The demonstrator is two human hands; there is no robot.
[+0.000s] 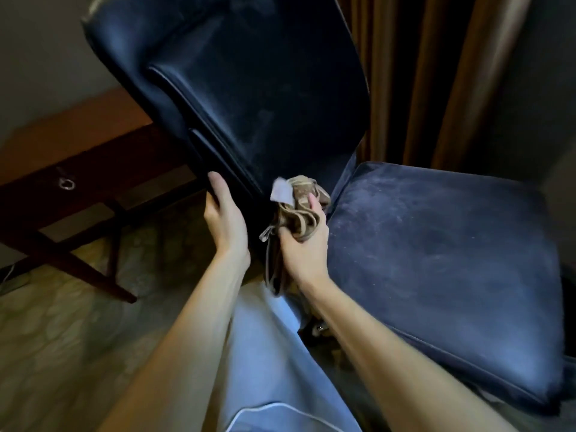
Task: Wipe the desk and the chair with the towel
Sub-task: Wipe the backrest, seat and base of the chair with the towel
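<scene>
My right grip [304, 241] is clenching around the bunched tan towel [300, 207], fingers wrapping its folds while a white label and a loose tail are hanging out at 9 and 7 o'clock of the fist. The towel is pressing against the lower end of the chair's backrest, where backrest and seat are meeting. My left grip [223, 221] is grasping the near edge of the dark blue chair [258, 88] backrest, thumb lying along the front face, fingers curling behind out of sight; it is sitting just beside the right grip, at its 9 o'clock, the two not touching. The backrest is leaning toward 11 o'clock, its glossy surface showing pale smears. The chair's seat cushion [436, 260] is spreading toward 3 o'clock of the towel, its napped surface showing light dust-like flecks. The wooden counter [78, 145] is standing at 9 to 10 o'clock, well apart from the towel, a ring pull [67, 183] hanging on its drawer front. Brown curtains [420, 73] are hanging at 1 o'clock behind the chair. Patterned carpet [78, 338] is covering the floor at 7 o'clock, and my pale blue trouser leg [265, 353] is showing between my forearms.
</scene>
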